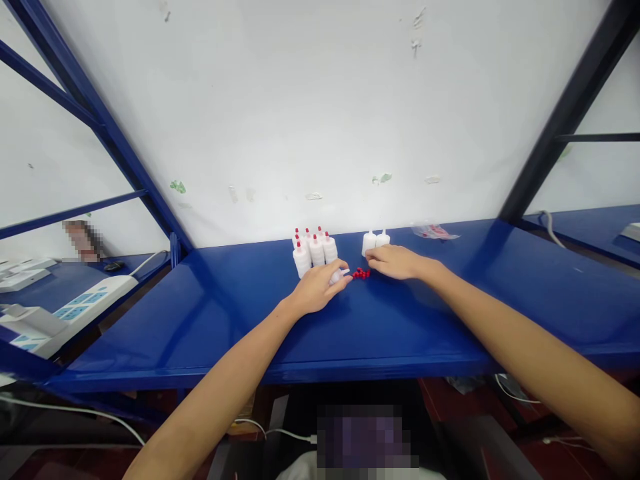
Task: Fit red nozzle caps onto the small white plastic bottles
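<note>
Several white bottles with red caps stand in a group left of the middle of the blue table. My left hand is wrapped round a white bottle, whose bare white nozzle points to the right. Beside that nozzle lies a small pile of red caps. My right hand is just behind and right of the pile, in front of two upright white bottles without red caps. Its fingers are bent together near the left one; whether they pinch anything is hidden.
A clear plastic bag with red bits lies at the back right of the blue table. A white power strip is at the far left. Blue frame posts rise on both sides, before a white wall.
</note>
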### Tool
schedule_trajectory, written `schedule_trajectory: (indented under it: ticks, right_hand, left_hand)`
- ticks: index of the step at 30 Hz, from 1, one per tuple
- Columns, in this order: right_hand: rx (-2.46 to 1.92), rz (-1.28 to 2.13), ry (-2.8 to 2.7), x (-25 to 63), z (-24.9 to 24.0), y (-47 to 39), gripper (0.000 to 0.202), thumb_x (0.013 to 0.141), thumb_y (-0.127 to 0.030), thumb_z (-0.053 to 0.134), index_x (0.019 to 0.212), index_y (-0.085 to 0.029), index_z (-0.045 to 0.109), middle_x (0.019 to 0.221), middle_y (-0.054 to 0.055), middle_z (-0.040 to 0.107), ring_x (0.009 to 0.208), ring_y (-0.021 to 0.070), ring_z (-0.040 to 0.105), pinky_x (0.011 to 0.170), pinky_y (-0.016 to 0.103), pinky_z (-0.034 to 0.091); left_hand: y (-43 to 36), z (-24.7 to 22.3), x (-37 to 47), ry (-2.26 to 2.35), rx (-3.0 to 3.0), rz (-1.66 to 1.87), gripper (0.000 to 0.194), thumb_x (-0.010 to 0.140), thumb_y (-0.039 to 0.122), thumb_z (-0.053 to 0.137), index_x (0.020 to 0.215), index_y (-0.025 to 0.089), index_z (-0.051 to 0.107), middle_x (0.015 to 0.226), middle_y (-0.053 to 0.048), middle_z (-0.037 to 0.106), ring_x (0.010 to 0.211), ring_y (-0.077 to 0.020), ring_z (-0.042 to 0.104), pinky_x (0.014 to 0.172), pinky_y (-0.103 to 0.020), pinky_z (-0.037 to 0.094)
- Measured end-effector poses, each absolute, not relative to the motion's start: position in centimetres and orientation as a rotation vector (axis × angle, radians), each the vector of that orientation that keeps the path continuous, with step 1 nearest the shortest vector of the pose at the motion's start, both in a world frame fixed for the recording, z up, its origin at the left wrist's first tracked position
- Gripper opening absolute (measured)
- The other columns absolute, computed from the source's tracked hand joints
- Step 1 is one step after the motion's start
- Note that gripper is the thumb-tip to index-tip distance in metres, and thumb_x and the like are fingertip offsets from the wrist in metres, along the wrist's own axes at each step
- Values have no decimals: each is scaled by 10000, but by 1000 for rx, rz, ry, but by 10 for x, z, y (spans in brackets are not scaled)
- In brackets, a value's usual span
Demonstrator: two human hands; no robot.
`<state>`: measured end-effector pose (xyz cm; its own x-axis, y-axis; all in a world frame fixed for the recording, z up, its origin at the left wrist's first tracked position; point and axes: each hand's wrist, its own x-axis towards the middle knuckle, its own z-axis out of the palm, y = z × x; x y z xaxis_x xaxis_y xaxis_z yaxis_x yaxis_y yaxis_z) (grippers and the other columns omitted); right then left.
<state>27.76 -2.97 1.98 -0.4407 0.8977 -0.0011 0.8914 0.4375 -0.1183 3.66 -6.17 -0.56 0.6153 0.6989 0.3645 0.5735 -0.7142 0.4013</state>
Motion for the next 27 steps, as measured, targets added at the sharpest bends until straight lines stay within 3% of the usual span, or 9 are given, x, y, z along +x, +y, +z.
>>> schedule_trajectory:
  ticks: [3,9,20,27]
  right_hand:
    - [-1472,161,-2580,278,13,-25,214,904,-214,427,998,-187,617,942,85,689,814,206,611,679,281,388]
    - [-1077,192,-2606,278,-3,-13,342,919,-141,402,1135,-154,667,1053,129,670,956,228,622,866,347,459]
    - [-1101,117,-2679,284,-6,0,281,892,-140,487,995,-129,748,966,136,704,898,230,648,848,326,485]
    - [-1070,153,-2697,285,-2,-5,310,903,-142,464,1079,-137,720,1022,128,703,933,226,640,869,324,471]
  left_hand:
    - [-61,-6,37,1053,2593,734,357,990,471,418,1181,210,568,1015,-49,699,840,-201,644,772,-299,454]
    - [-60,-7,37,1037,2584,742,355,989,481,421,1178,216,563,1052,-45,701,867,-207,648,789,-306,449]
    - [-61,-7,36,1024,2576,753,353,989,469,424,1175,205,567,1028,-54,695,839,-198,638,756,-293,444]
    - [-60,-7,37,1031,2580,759,355,987,475,423,1171,210,573,1016,-51,696,853,-204,640,772,-297,444]
